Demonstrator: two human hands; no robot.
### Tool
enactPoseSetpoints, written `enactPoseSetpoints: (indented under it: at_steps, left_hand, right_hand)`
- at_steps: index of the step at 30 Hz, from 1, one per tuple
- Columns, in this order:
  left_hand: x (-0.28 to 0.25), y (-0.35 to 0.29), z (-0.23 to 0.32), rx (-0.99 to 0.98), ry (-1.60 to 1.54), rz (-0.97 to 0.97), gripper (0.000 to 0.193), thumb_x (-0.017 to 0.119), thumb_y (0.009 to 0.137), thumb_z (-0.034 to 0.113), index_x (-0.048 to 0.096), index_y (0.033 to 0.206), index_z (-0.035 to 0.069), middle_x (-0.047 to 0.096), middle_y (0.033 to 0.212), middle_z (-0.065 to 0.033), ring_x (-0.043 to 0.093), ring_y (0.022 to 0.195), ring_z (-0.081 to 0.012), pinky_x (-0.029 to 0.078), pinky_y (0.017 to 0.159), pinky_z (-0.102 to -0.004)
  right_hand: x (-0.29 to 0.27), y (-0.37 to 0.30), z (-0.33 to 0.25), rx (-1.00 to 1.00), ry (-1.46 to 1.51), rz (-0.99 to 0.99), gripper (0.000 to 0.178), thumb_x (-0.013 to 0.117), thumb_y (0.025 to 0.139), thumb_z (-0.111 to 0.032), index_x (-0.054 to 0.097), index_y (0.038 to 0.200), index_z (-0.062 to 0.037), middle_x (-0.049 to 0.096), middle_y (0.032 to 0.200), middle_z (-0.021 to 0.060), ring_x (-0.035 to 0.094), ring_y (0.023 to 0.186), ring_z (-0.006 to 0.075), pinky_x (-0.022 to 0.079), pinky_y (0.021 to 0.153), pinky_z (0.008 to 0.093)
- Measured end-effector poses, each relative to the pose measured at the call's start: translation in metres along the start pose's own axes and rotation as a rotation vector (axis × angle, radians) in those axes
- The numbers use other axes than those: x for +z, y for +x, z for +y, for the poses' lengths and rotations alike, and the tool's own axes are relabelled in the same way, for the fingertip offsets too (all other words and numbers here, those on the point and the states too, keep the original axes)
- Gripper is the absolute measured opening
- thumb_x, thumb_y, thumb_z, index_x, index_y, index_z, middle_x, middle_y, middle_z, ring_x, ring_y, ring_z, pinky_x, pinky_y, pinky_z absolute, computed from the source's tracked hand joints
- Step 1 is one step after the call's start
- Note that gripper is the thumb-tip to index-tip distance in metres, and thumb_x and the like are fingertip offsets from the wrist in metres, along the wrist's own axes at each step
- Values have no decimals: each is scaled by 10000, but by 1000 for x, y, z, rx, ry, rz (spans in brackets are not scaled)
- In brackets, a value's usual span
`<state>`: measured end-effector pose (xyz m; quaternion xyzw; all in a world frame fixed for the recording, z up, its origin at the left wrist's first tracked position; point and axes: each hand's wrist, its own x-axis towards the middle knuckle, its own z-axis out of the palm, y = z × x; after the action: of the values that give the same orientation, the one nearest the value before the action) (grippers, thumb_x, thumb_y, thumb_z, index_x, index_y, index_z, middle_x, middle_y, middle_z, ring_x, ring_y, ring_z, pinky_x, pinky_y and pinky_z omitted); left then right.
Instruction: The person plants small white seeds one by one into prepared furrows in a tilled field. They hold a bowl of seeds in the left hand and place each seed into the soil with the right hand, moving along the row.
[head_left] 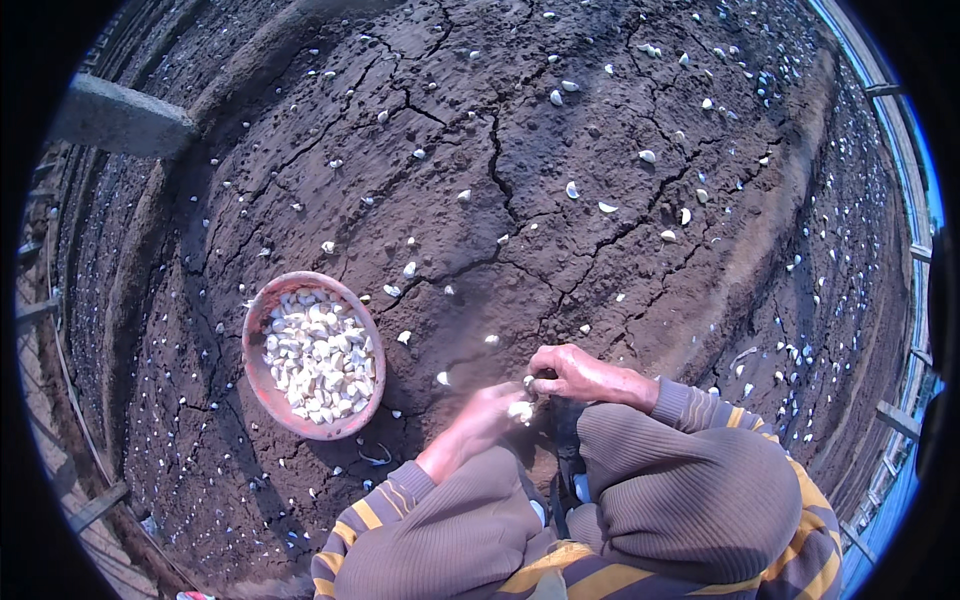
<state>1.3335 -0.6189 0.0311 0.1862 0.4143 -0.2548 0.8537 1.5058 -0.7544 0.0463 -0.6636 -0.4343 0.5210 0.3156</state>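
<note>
My left hand (480,417), a little blurred, is closed around white garlic cloves (520,411) that show at its fingertips. Right beside it, my right hand (578,373) has thumb and finger pinched together on a single garlic clove (529,381). Both hands are held close together in front of my knees, over the soil. To the left of them stands a reddish bowl (262,388), heaped with peeled-looking white cloves (318,355). How many cloves are inside my left palm is hidden.
Dark, cracked soil (440,220) stretches ahead, dotted with scattered cloves (572,189). A concrete post (125,117) juts in at the upper left. A raised ridge (135,260) runs along the left, and a rail-like frame (905,190) curves along the right edge.
</note>
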Motion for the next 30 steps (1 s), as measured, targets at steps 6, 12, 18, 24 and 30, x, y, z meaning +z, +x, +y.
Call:
enactPoseSetpoints:
  at_steps: [6, 12, 18, 24, 30]
  left_hand:
    - [5, -14, 15, 71, -78, -21, 378, 606, 963, 160, 528, 1292, -10, 636, 1142, -106, 643, 960, -162, 547, 810, -291]
    - [-5, -22, 20, 92, -350, -110, 273, 603, 965, 170, 590, 1187, 12, 640, 1146, -169, 661, 898, -213, 566, 749, -312]
    - [-26, -10, 11, 135, -413, -77, 274, 595, 966, 197, 603, 1183, 29, 649, 1138, -175, 658, 891, -223, 567, 756, -366]
    - [-41, 2, 5, 161, -499, -58, 279, 584, 970, 196, 604, 1188, 24, 650, 1136, -180, 651, 965, -253, 562, 799, -386]
    - [-36, 12, 10, 216, -643, -115, 257, 588, 954, 111, 604, 1173, -23, 646, 1129, -200, 644, 1004, -283, 556, 865, -393]
  right_hand:
    - [-34, 14, 50, 201, 205, 468, 222, 630, 861, -108, 610, 1036, 26, 688, 891, 168, 670, 808, 223, 534, 724, 355]
    - [-78, 35, 78, 140, -122, 691, 217, 662, 830, -56, 614, 1038, -15, 646, 909, 165, 646, 832, 296, 514, 737, 386]
    - [-60, 52, 75, -90, -411, 583, 117, 610, 834, -33, 555, 937, -32, 553, 880, 150, 601, 842, 356, 505, 720, 431]
    - [-53, 60, 77, -165, -813, 488, 92, 572, 776, -34, 496, 827, -46, 509, 827, 122, 586, 823, 296, 525, 706, 388]
    - [-47, 68, 82, -216, -914, 434, 83, 586, 754, -76, 514, 791, -59, 518, 838, 121, 588, 821, 272, 514, 690, 373]
